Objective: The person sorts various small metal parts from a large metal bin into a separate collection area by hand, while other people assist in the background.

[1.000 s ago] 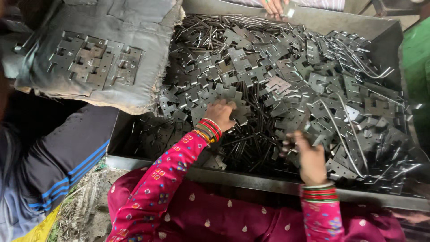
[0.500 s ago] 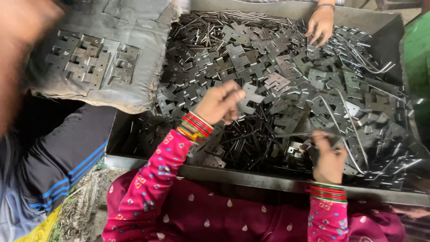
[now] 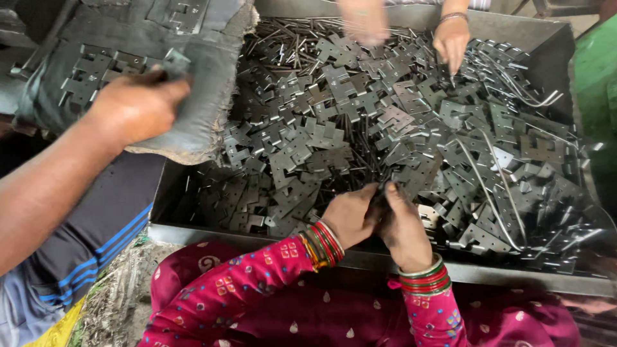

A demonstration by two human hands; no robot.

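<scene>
Over a metal tray heaped with dark stamped metal plates and rods, the left hand and right hand meet, fingers curled around a small dark piece, apparently one plate, near the front rim. A co-worker's hand grips a grey cloth pad holding more plates; another co-worker's hand reaches in at the far side.

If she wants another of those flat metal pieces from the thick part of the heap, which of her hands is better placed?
Probably her left hand. Both hands meet over a dark piece at the tray's near edge, but the left sits beside the dense spread of flat metal plates. The right hand lies nearer the bent wire rods.
</scene>
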